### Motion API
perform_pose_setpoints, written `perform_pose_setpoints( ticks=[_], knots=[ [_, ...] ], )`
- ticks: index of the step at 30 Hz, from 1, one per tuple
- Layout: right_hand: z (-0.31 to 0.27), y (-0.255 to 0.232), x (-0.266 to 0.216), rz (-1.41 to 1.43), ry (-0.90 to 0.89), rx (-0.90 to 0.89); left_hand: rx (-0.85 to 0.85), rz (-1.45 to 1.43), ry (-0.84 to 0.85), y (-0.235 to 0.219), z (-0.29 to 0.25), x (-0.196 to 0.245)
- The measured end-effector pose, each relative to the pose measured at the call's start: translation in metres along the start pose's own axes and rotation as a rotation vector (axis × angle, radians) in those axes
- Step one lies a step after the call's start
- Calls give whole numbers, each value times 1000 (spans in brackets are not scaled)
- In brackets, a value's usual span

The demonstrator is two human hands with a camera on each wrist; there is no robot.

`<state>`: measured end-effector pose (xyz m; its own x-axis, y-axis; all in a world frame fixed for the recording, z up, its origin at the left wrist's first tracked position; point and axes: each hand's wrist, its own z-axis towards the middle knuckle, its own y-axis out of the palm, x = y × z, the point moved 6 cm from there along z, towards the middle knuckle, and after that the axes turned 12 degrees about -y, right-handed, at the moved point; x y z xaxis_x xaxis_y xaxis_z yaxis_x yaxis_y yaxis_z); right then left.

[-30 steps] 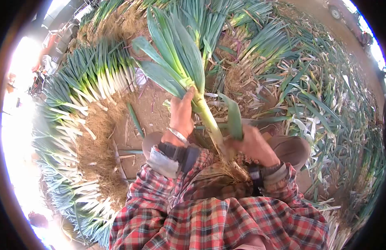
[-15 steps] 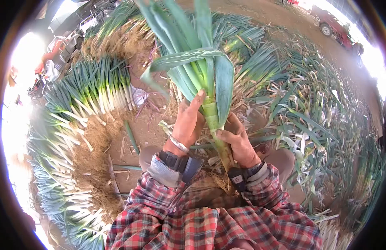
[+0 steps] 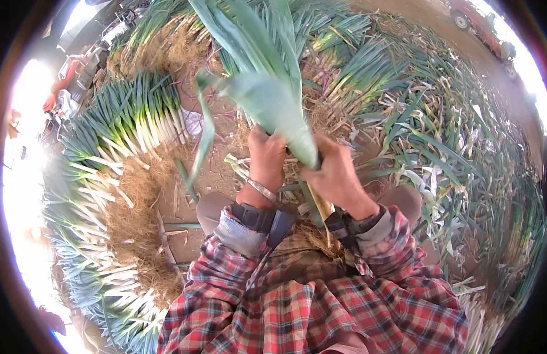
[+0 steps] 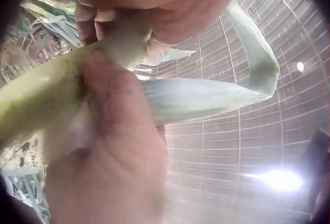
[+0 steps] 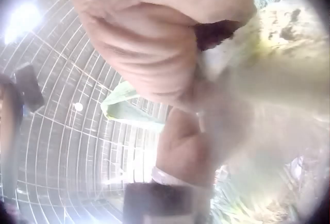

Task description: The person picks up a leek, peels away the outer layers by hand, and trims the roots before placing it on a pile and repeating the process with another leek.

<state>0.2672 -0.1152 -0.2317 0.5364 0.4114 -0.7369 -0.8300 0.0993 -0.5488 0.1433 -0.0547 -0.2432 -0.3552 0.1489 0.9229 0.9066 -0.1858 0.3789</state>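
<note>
Apparently, the outer-leaf stripping is in progress: the left hand [image 3: 267,159] is gripping the leek [image 3: 323,207] just under its leafy top, fingers curled round it, while the right hand [image 3: 339,180] is closing just beside it, seemingly pinching the base of a broad, blurred leaf [image 3: 279,112]. The leek is slanting above the person's lap, its roots [image 3: 314,241] hanging toward the checked shirt [image 3: 297,312].

I judge that the next move is calling for a steady left grip and a downward pull by the right hand, following the stem so the leaf is peeling rather than tearing.

Around them, bundled leeks [image 3: 152,112] are curving along the left edge of the ground [image 3: 217,158], with pale roots facing inward, and a heap of leaf scraps [image 3: 456,153] is covering the right side. Another strip [image 3: 206,138] is dangling left of the left hand and could be snagging; the broad leaf is hiding part of the stem, and both knees are crowding the space below.
</note>
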Motion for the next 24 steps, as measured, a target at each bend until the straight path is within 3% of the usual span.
perform_pose_setpoints(
  ticks=[1,4,7,8,9,11,12,13,18,19,20,21,23,24],
  knots=[
    [-3,-1,0,33,-11,36,-5,2,-5,1,0,-4],
    [-14,-16,16,626,163,149,-45,-41,-38,9,0,-7],
    [-27,-25,13,622,200,168,-88,31,-1,21,4,-13],
    [-32,-22,11,406,137,175,-34,-45,9,26,4,-17],
    [-37,-13,9,400,136,181,-42,-47,10,25,9,-23],
    [-49,-4,-13,-165,-66,169,40,120,-122,10,23,-48],
    [-53,4,-24,-132,-111,109,2,81,-209,15,22,-41],
    [-59,10,-32,-95,-147,50,-27,41,-135,15,22,-35],
    [-68,-10,-19,120,-21,-106,-118,76,-182,13,1,-23],
    [-69,-27,-15,224,55,-49,-126,92,-197,13,-1,-22],
    [-73,-44,-6,574,295,231,-146,-35,-202,12,3,-26],
    [-85,-53,25,817,394,387,-163,-161,-206,11,5,-28],
    [-96,-91,28,43,-18,443,-214,-42,-202,26,-2,-12],
    [-104,-88,46,301,200,535,-193,-16,-205,25,0,-13]
  ],
)
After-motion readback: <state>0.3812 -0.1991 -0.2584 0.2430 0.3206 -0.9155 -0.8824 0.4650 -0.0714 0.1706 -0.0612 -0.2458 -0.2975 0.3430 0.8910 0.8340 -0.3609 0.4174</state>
